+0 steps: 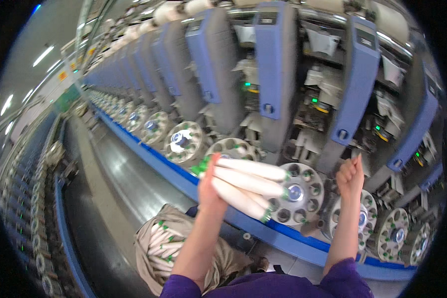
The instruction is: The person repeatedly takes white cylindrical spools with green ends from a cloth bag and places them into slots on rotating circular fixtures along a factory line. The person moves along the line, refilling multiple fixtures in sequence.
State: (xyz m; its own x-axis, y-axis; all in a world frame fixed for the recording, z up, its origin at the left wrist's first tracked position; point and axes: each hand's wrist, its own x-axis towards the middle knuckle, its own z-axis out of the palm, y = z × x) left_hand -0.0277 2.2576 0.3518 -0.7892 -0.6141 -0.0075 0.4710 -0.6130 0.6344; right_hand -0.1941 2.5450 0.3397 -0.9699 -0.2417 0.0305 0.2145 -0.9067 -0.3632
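My left hand (211, 192) is closed round a bunch of several white yarn bobbins (251, 184) with green tips. They fan out to the right, over the edge of a round bobbin magazine (311, 190) with a ring of holes and a blue hub. My right hand (350, 176) is raised above the neighbouring magazine (368, 204), thumb and fingers pinched together. Whether a thread end sits in that pinch is too fine to see. Below my left forearm, a cloth sack (143, 243) holds many more white bobbins (160, 248) with green ends.
A long winding machine with blue-and-grey upright units (275, 64) runs away to the far left. More round magazines (185, 141) line its blue front rail (176, 181). Another machine row (39, 218) stands across the aisle (102, 198) at left.
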